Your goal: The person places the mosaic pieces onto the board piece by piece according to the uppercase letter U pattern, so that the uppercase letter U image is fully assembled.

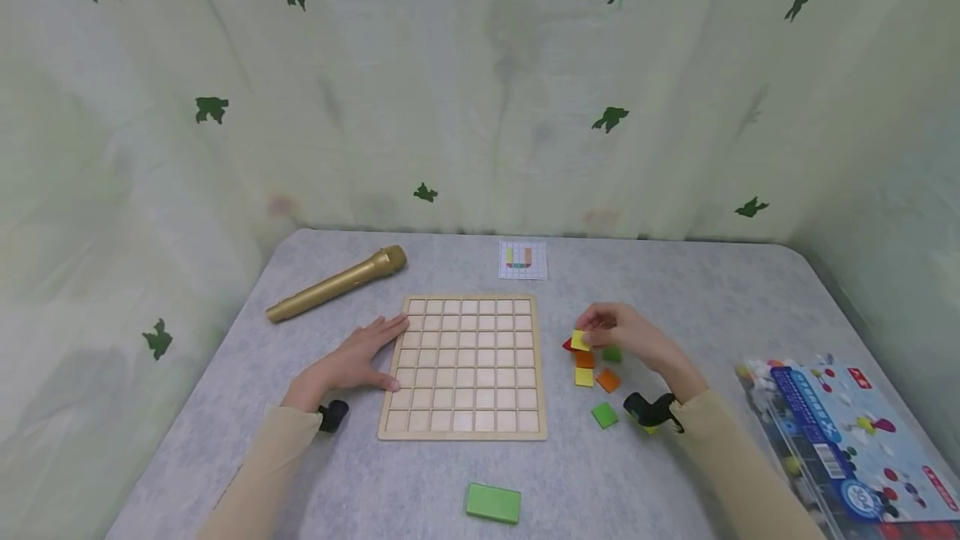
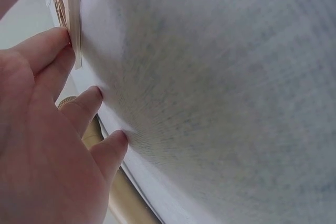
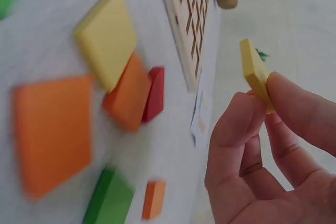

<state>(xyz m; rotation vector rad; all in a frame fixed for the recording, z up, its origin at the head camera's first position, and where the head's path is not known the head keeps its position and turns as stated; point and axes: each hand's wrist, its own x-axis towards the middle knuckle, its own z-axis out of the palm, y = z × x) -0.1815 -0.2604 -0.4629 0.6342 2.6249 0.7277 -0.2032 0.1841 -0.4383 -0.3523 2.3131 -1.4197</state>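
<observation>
In the head view, a mottled grey table fronts pale leaf-printed fabric, a spread left hand touching the gridded wooden board, the right hand pinching a yellow square tile right of it; the left-wrist view crops the board, the right-wrist view blurs an orange square tile.

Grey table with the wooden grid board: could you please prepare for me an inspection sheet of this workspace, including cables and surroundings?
Surface: mottled grey table, looks flat.
Job's things: pale wooden grid board; loose flat pieces in yellow, orange, green and red right of it; white gridded card beyond it.
Clutter: gold microphone, green rectangular block, blue-and-white printed box.
Hands: left hand touches the board's left edge; right hand pinches a yellow square tile.
Cables: nothing seen.
Surroundings: pale fabric-like backdrop with green bird and leaf shapes.
</observation>
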